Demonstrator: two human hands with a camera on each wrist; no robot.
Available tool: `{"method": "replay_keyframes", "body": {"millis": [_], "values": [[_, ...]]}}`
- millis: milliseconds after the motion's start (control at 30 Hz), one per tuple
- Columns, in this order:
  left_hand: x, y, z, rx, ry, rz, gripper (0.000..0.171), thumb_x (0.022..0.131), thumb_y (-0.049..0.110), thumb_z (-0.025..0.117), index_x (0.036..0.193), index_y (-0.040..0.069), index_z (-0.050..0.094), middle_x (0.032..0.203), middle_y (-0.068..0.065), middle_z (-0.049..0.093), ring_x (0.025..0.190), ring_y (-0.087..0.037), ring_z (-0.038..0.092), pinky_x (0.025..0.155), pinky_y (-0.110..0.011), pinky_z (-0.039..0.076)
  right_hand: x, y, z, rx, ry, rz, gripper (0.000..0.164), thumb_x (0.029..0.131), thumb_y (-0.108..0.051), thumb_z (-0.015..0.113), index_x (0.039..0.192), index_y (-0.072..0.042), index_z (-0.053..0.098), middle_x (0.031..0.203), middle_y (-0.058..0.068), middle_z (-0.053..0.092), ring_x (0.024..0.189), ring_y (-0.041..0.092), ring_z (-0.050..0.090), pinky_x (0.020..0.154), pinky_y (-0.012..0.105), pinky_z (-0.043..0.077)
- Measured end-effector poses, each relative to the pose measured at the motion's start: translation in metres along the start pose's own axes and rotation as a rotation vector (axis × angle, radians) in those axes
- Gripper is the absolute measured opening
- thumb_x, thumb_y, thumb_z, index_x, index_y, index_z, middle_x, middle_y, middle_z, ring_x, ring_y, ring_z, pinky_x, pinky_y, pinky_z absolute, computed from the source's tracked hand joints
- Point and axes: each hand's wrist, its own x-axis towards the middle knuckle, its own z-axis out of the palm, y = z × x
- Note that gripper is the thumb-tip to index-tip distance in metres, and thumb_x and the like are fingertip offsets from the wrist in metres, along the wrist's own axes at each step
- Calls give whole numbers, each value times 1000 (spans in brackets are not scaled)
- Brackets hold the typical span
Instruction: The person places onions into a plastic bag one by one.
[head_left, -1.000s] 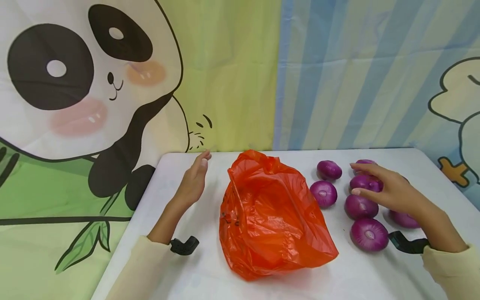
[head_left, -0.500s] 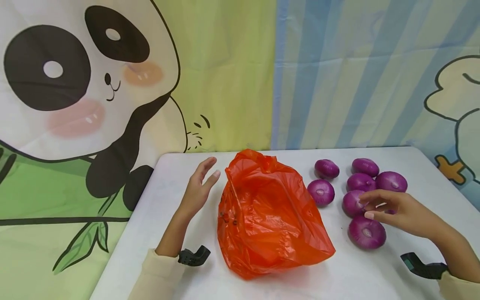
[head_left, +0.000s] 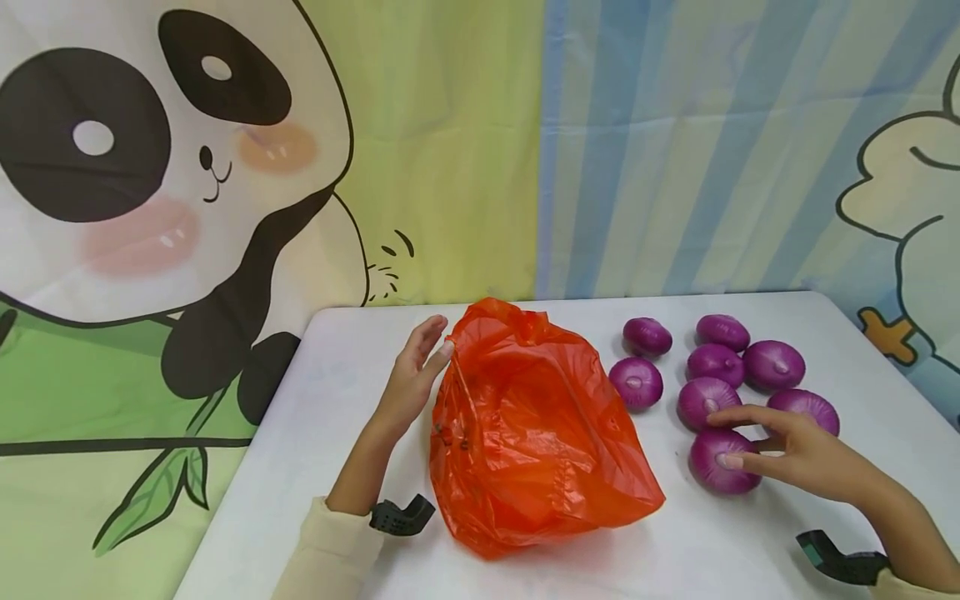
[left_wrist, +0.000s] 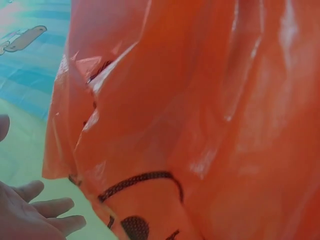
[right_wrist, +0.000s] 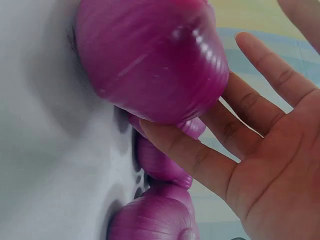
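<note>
A crumpled orange-red plastic bag (head_left: 540,433) stands on the table with its mouth spread toward me. My left hand (head_left: 411,375) is beside the bag's left rim, its thumb tip overlapping the edge. In the left wrist view its fingers (left_wrist: 52,207) lie loosely extended, apart from the printed bag side. The right hand (head_left: 802,450) reaches over the nearest purple onion (head_left: 716,467), with thumb and index finger spread around it. In the right wrist view one finger reaches the underside of that onion (right_wrist: 150,60); the thumb looks apart from it.
Several more purple onions lie right of the bag: one (head_left: 635,383) close to its edge, one (head_left: 705,402) behind the nearest onion, another (head_left: 804,408) behind the right hand. The white table (head_left: 360,350) meets a printed curtain (head_left: 450,150) at the back.
My right hand has moved from the farther onions toward me, down to the nearest one. The left hand has shifted right toward the bag's rim and its thumb has spread.
</note>
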Motion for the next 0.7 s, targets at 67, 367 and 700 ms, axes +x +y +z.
{"method": "replay_keyframes", "body": {"millis": [67,367,700], "values": [[1,0,3,5,-3,3,56,100,30,54,148,8,33,152,-6,36,142,-20,27,112,-45,27,-2,0,3,-3,-11,10,48,78,-19,82,123,-14,66,118,0,64,105,-5,53,68,31,57],[4,0,10,-5,13,-23,54,99,33,58,145,12,39,148,-5,40,141,-19,30,111,-44,29,-10,3,15,9,-95,70,64,76,-31,83,132,-15,58,130,13,57,117,44,47,74,55,55],[11,0,22,-41,163,-59,39,97,22,61,133,6,56,129,-8,59,118,-20,55,99,-38,46,-13,4,18,-15,-79,36,62,77,-31,83,131,-14,59,129,8,59,114,35,52,74,47,57]]}}
